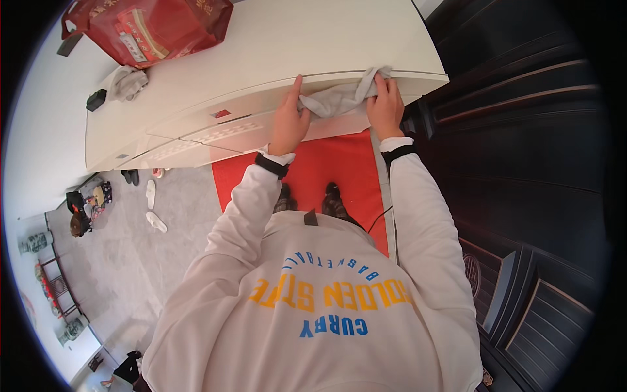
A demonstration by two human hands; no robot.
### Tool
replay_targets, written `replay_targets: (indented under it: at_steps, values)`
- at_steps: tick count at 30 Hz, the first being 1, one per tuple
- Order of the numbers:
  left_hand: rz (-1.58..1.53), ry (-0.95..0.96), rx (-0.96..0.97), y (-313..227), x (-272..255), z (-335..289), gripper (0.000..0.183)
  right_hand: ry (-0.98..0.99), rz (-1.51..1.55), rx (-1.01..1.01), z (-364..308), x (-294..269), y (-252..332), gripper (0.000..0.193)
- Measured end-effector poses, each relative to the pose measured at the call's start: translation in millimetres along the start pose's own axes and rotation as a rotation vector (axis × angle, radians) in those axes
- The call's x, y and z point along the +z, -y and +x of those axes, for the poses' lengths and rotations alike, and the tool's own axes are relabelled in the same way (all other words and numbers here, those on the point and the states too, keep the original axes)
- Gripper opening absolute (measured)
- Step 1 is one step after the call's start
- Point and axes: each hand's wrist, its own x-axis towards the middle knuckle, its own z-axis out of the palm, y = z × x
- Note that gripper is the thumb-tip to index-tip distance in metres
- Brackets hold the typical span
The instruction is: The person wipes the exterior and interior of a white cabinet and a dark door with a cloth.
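Note:
A light grey cloth (336,100) is stretched along the front of a white cabinet (313,39), just below the edge of its top. My left hand (289,123) pinches the cloth's left end, thumb toward the cloth and index finger stretched up to the cabinet edge. Curled around the right end is my right hand (386,108), with a corner of the cloth sticking up past its fingers onto the cabinet top. The cloth sags and twists a little between both hands.
On the cabinet's left stand a red bag (157,32), a crumpled grey cloth (128,84) and a small black object (96,100). I stand on a red mat (313,163). Slippers (151,194) lie on the grey floor at left. A dark panelled door (522,144) rises close on the right.

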Motion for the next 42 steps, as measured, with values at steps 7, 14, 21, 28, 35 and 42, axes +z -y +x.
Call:
replay_targets:
  at_steps: [7,14,21,28,35,42]
  values:
    - [-0.067,0.023,0.0,0,-12,13,0.046,0.051,-0.036,0.101,7,-8,15,0.052]
    - [-0.13,0.17,-0.077,-11,-25,-6,0.041,0.087,-0.058,0.169,-19,-26,20,0.052]
    - [-0.362,0.282,-0.052,1,-33,-21,0.036,0.081,-0.061,0.255,-39,-39,38,0.048]
    - [-0.424,0.393,0.028,10,-50,-19,0.034,-0.06,-0.157,0.163,-66,-29,55,0.046]
    - [-0.464,0.36,0.11,31,-40,-25,0.032,0.09,0.084,0.141,-74,-10,123,0.048]
    - [-0.54,-0.015,-0.52,55,-29,-38,0.011,0.048,0.09,0.025,-74,-11,129,0.054]
